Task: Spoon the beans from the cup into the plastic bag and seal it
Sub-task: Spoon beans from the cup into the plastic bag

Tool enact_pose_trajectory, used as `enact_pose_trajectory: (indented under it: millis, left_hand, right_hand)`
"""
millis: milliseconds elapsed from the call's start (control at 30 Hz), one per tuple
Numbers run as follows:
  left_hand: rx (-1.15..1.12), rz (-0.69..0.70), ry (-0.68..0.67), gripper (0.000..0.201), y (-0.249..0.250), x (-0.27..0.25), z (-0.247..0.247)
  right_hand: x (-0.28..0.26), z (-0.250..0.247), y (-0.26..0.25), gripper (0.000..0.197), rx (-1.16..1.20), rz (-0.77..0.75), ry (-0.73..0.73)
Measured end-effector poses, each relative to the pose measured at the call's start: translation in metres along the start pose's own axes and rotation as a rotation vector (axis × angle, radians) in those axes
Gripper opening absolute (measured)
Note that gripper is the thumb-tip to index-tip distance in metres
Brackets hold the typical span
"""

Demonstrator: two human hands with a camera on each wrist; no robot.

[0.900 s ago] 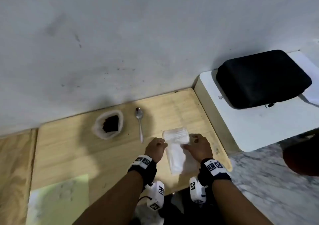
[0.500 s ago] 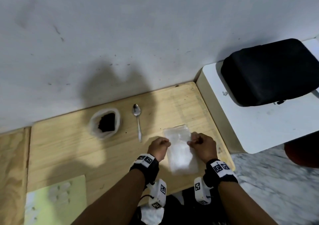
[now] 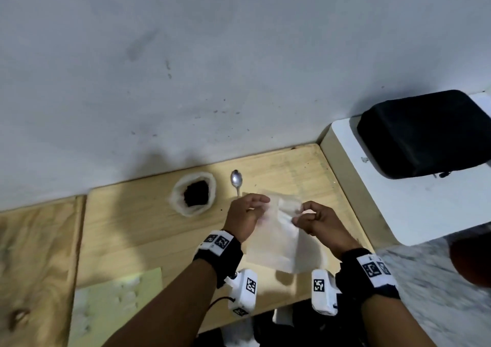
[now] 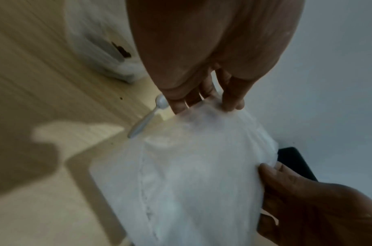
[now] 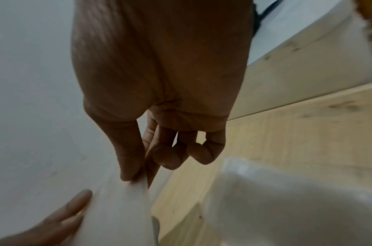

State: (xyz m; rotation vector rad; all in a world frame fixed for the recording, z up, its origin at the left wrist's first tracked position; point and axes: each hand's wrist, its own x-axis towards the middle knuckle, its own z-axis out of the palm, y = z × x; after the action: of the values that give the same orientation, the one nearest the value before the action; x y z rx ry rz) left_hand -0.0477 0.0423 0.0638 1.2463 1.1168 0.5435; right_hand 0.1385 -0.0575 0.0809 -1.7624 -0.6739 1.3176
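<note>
A clear plastic bag (image 3: 276,235) hangs above the wooden table (image 3: 132,229), lifted by its top edge. My left hand (image 3: 245,213) pinches the bag's left top corner (image 4: 210,106). My right hand (image 3: 316,217) pinches the right top edge between thumb and forefinger (image 5: 136,176). The bag (image 4: 191,183) looks empty. A white cup (image 3: 193,197) with dark beans stands to the left by the wall. A metal spoon (image 3: 236,181) lies flat between the cup and my left hand, its handle partly hidden; it also shows in the left wrist view as the spoon (image 4: 148,116).
A white side table (image 3: 414,203) carrying a black case (image 3: 425,134) stands to the right. A pale green sheet (image 3: 114,306) lies at the front left of the wooden table. The grey wall (image 3: 212,54) runs along the back.
The bag lay flat on the table under both hands; now both hands have lifted it by its top edge and pulled the top apart. Cup and spoon have not moved.
</note>
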Motion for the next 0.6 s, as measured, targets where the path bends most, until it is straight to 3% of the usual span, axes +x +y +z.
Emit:
enact_pose_trajectory:
  millis: [133, 233, 300, 367, 467, 600]
  left_hand:
    - [0.246, 0.162, -0.02, 0.024, 0.009, -0.008, -0.041]
    - [0.339, 0.205, -0.041, 0.026, 0.012, -0.013, -0.066]
    - [0.44, 0.267, 0.081, 0.021, 0.008, -0.019, -0.079]
    - [0.569, 0.312, 0.296, 0.018, 0.001, -0.024, -0.087]
    - [0.554, 0.266, 0.478, 0.015, 0.003, -0.034, -0.094]
    - [0.33, 0.11, 0.407, 0.037, 0.003, -0.043, -0.097]
  right_hand:
    - [0.01, 0.036, -0.028, 0.027, -0.144, -0.105, 0.0]
    - [0.014, 0.061, -0.047, 0.018, -0.263, -0.081, -0.149]
    - [0.013, 0.078, -0.057, 0.016, -0.285, -0.046, -0.217]
    - [0.011, 0.094, -0.062, 0.015, -0.216, -0.027, -0.205]
    - [0.009, 0.12, -0.061, 0.015, -0.094, -0.041, -0.18]
    - [0.002, 0.147, -0.058, 0.02, -0.059, -0.047, -0.257]
